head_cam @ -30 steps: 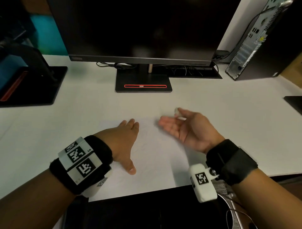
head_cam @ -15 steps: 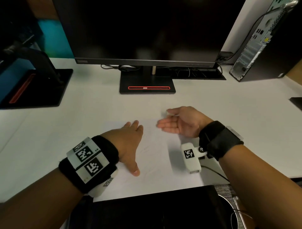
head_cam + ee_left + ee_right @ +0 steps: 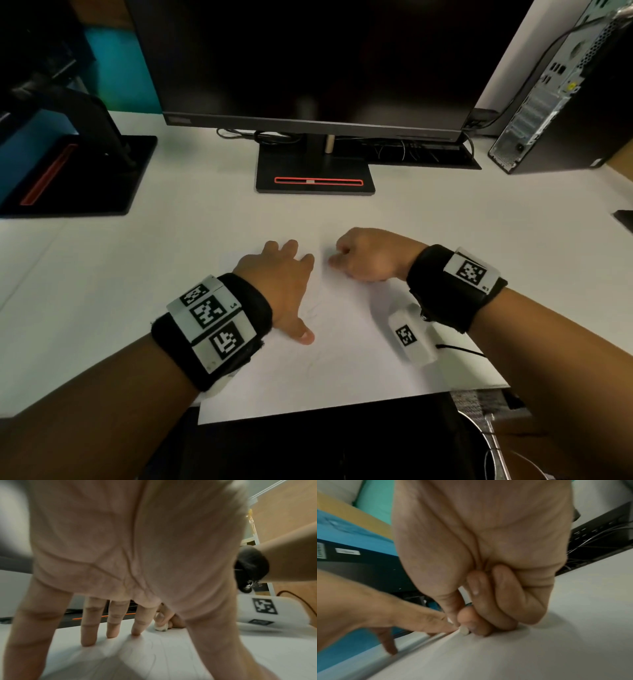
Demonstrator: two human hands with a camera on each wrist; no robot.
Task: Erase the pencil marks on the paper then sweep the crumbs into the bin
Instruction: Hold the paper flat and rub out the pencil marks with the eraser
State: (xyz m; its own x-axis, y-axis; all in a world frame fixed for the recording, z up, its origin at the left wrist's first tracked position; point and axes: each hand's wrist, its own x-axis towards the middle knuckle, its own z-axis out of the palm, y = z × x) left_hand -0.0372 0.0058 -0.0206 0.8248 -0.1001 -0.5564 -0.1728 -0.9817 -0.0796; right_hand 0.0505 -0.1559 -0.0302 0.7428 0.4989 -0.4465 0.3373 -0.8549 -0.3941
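Note:
A white sheet of paper with faint pencil marks lies on the white desk, near its front edge. My left hand lies flat on the paper's left part with its fingers spread and straight. My right hand is curled, knuckles up, at the paper's far edge. It pinches a small white eraser between thumb and fingertips, and the eraser touches the paper just right of my left index finger. From the head view the eraser is hidden under the hand.
A monitor on a black stand rises behind the paper. A second black stand is at the left and a computer tower at the back right. A dark opening lies below the desk's front edge.
My right hand turned from palm-up to knuckles-up, curled around the eraser and came down onto the paper's far edge. The left hand stayed flat on the paper.

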